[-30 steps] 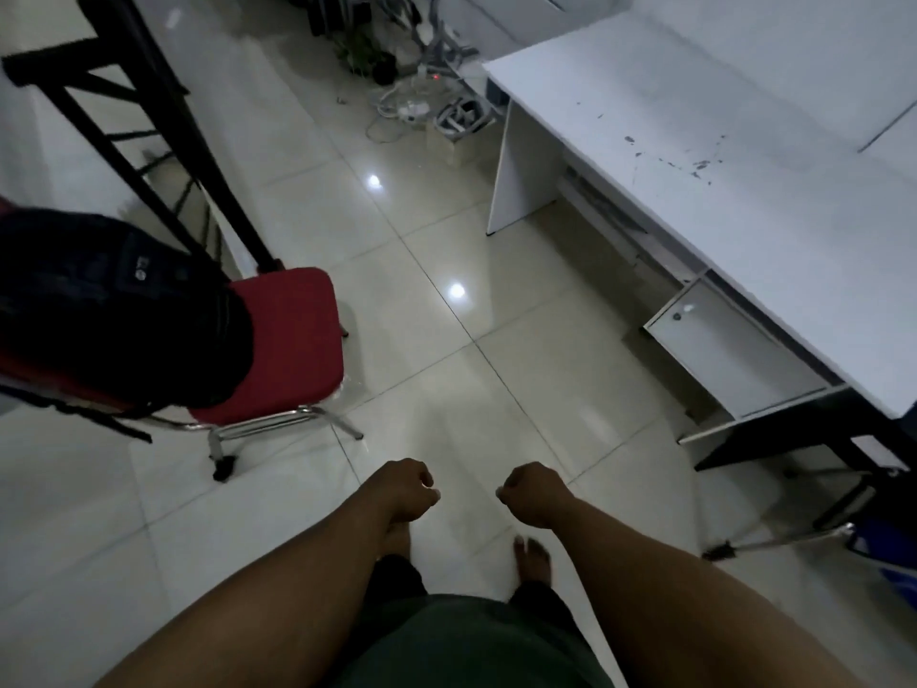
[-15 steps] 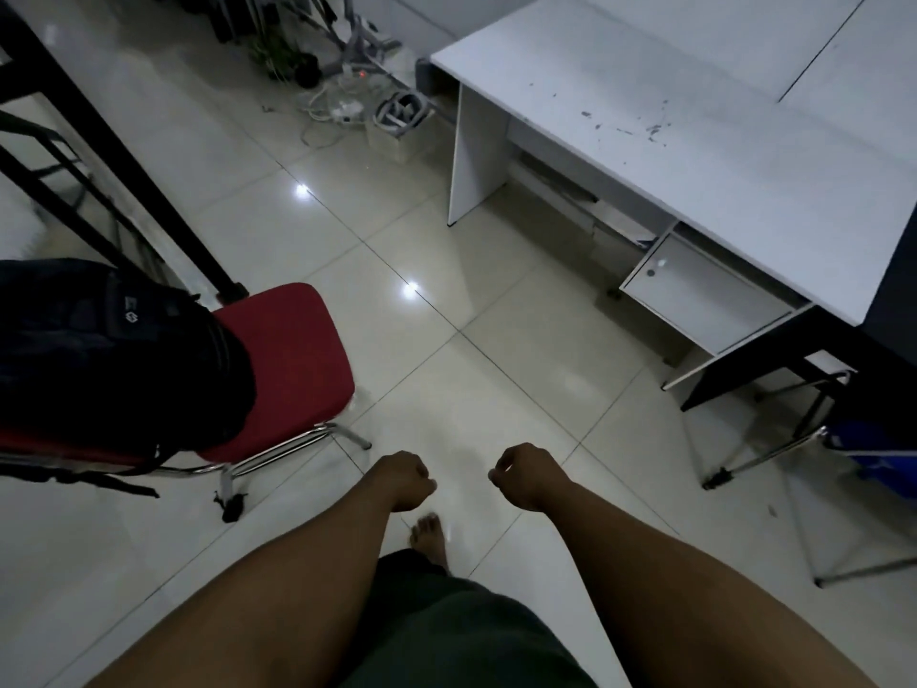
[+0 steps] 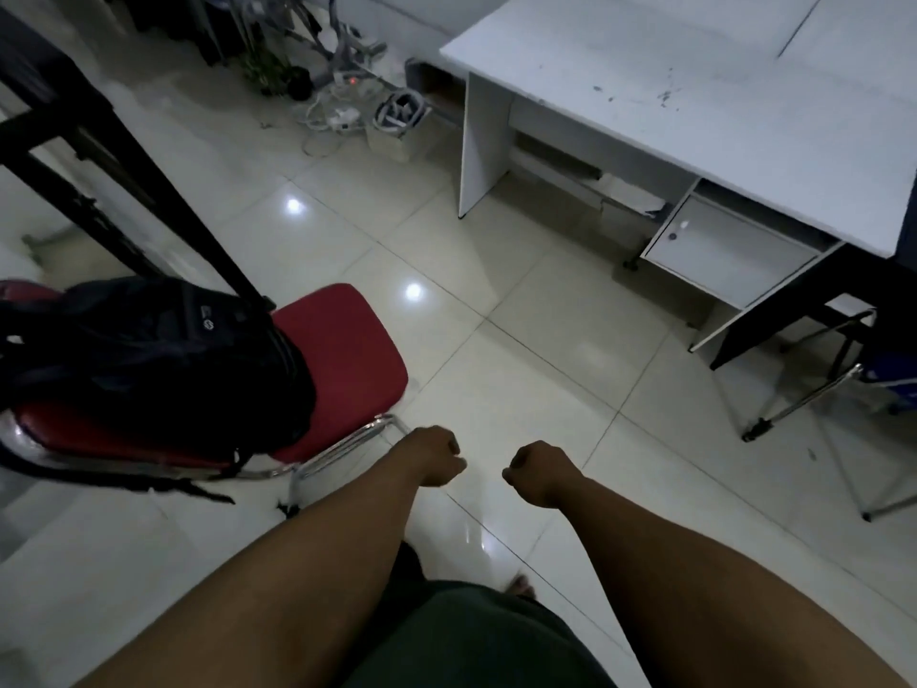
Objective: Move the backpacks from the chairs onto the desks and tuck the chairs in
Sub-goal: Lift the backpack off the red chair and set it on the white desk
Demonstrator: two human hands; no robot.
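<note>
On the rear half of the red chair (image 3: 342, 355), against its backrest, lies the black backpack (image 3: 159, 360), the front edge of the seat bare. Left hand (image 3: 432, 455) and right hand (image 3: 541, 471) hang fisted, holding nothing, over open floor (image 3: 496, 300) before the white tabletop (image 3: 719, 126).

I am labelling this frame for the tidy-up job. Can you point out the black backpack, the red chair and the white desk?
black backpack (image 3: 163, 360): head view, on its dark front panel.
red chair (image 3: 342, 340): head view, on the bare part of the seat cushion.
white desk (image 3: 694, 121): head view, on the bare desktop.
</note>
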